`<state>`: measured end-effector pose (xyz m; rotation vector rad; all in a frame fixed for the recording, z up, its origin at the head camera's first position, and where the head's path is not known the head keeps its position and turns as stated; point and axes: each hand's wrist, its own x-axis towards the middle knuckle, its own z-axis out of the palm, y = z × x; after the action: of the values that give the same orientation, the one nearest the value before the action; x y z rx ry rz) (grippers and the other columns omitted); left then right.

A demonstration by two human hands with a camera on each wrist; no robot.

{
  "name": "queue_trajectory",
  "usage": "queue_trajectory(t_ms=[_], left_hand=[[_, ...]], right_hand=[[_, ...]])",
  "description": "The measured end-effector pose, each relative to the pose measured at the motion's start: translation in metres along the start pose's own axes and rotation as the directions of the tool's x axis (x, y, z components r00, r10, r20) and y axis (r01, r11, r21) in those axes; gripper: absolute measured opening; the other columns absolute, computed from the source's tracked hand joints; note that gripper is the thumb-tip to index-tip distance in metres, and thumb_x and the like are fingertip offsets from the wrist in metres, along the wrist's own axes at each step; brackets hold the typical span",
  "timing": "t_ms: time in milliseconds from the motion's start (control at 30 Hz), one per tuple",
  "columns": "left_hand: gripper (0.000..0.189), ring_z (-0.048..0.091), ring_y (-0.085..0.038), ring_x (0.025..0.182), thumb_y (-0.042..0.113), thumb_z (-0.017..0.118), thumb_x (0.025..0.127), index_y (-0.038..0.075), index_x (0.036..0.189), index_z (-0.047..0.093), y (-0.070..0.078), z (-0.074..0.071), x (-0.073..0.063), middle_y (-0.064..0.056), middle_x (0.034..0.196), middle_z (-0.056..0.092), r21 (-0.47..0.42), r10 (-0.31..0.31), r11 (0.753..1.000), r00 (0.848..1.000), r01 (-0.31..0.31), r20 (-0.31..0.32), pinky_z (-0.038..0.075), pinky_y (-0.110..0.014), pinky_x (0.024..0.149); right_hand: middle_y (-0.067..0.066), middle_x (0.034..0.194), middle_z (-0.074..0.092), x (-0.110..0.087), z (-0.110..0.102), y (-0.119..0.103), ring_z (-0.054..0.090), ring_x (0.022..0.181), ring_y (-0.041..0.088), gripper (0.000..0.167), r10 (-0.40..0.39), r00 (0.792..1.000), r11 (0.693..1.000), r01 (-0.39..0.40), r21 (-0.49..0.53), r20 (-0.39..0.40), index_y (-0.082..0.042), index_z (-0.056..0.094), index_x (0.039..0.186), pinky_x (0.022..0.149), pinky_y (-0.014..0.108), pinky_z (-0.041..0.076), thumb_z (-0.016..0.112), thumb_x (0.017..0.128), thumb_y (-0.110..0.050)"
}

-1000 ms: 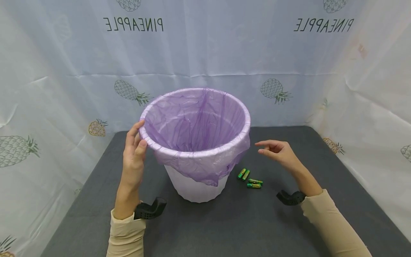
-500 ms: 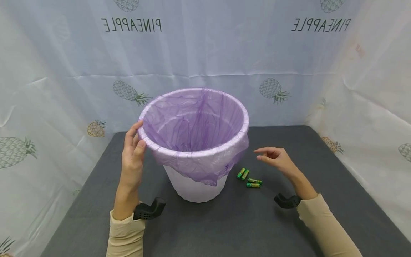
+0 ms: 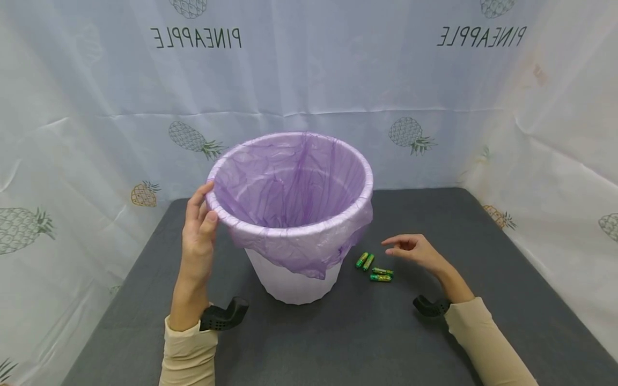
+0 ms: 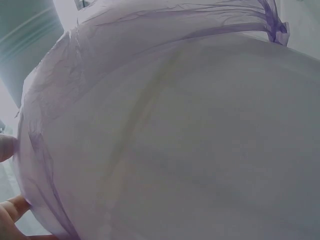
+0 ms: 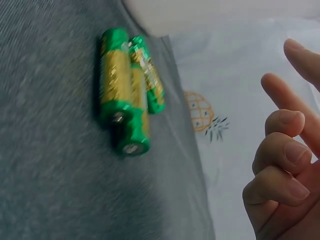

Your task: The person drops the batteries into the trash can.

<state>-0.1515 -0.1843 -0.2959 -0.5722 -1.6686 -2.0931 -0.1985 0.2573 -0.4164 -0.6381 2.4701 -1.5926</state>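
Dropping lower than before, your right hand (image 3: 416,252) is nearing four batteries (image 3: 368,262) lying beside the bin (image 3: 289,284), thumb and forefinger narrowly parted, holding nothing, likely bringing them within reach. Your left hand (image 3: 197,238) is resting against the rim (image 3: 289,232), thumb and fingers apart.

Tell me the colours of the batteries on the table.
Green and gold; the batteries show best in the right wrist view.

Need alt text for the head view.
White bin lined with a purple bag on a dark table, the left hand touching the rim. Right hand, holding nothing, is near four green batteries beside the bin; pineapple-print curtain behind.
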Motion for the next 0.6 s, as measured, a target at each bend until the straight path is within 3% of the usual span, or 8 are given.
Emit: queue_trajectory(t_ms=[267, 600], left_hand=[[0.046, 0.053, -0.01, 0.115, 0.014, 0.044, 0.096, 0.014, 0.141, 0.038, -0.003, -0.002, 0.001, -0.004, 0.135, 0.053, 0.004, 0.0, 1.0, 1.0, 0.0, 0.002, 0.041, -0.017, 0.099], [0.045, 0.051, -0.009, 0.118, 0.014, 0.043, 0.097, 0.014, 0.142, 0.037, -0.004, -0.004, 0.001, -0.004, 0.136, 0.05, -0.012, 0.031, 0.999, 0.999, -0.031, 0.043, 0.04, -0.017, 0.102]], right_hand=[[0.002, 0.067, 0.056, -0.002, 0.0, 0.017, 0.039, 0.055, 0.0, 0.034, 0.002, 0.999, 1.0, -0.002, -0.001, 0.048, 0.017, 0.059, 0.114, 0.052, 0.027, 0.038, 0.063, 0.09, -0.006], [-0.01, 0.068, 0.054, -0.004, 0.001, 0.03, 0.037, 0.056, -0.004, 0.031, 0.049, 0.994, 0.999, -0.048, -0.02, 0.099, 0.012, 0.064, 0.112, 0.05, 0.023, 0.035, 0.065, 0.088, -0.006]])
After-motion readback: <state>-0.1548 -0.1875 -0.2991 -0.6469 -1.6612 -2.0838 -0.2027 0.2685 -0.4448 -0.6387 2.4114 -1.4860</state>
